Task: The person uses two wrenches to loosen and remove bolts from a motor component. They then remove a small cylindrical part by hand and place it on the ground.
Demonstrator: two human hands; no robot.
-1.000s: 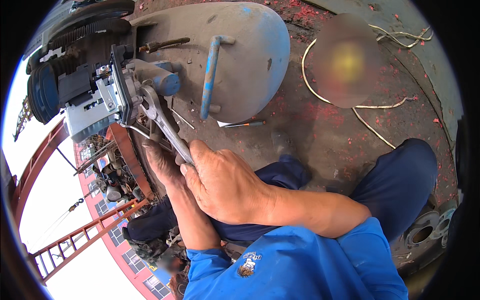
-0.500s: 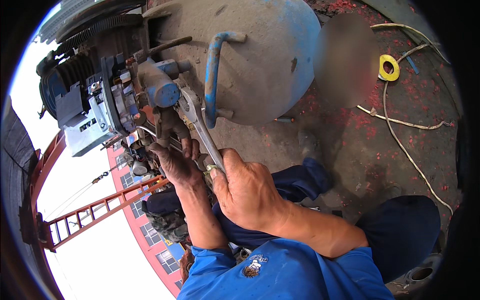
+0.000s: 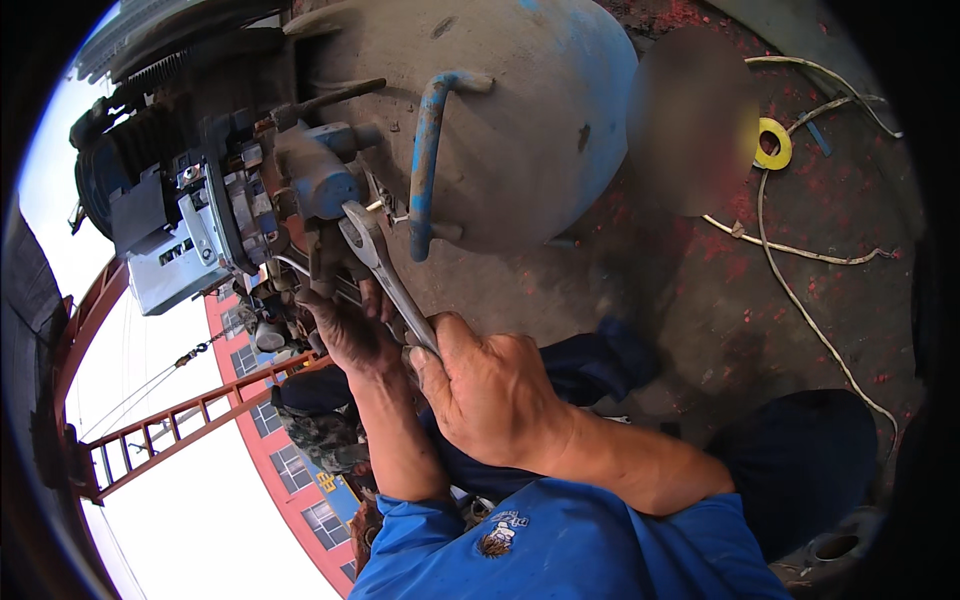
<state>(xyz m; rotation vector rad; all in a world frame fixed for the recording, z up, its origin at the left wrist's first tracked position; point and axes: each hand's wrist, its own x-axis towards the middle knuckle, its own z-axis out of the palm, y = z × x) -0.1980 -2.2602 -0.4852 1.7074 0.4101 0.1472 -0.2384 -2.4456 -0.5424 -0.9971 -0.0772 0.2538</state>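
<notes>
My right hand [image 3: 500,395] is closed around the shaft of a steel open-end wrench [image 3: 393,285], which slants up and to the left. The wrench's open jaw lies just below a dusty blue cylindrical fitting [image 3: 325,185]; whether it grips anything I cannot tell. Close by on the left, my grimy left hand [image 3: 355,335] reaches up beneath that fitting with its fingers curled among the metal parts. A thin silvery rod shows beside those fingers, and what they hold is hidden. Right of the fitting stands a worn blue bent handle [image 3: 428,165] on a big dusty tank [image 3: 530,120].
A grey metal box [image 3: 180,265] and dark machinery sit left of the fitting. Pale cable [image 3: 800,290] and a yellow ring [image 3: 773,143] lie on the red-flecked ground at right. An orange ladder-like frame [image 3: 200,412] stands lower left, near a person in camouflage [image 3: 325,430].
The wrench's jaw has swung left and slightly down, below the blue fitting, uncovering a thin metal piece beside it. My right hand moved slightly left; my left hand stays almost in place.
</notes>
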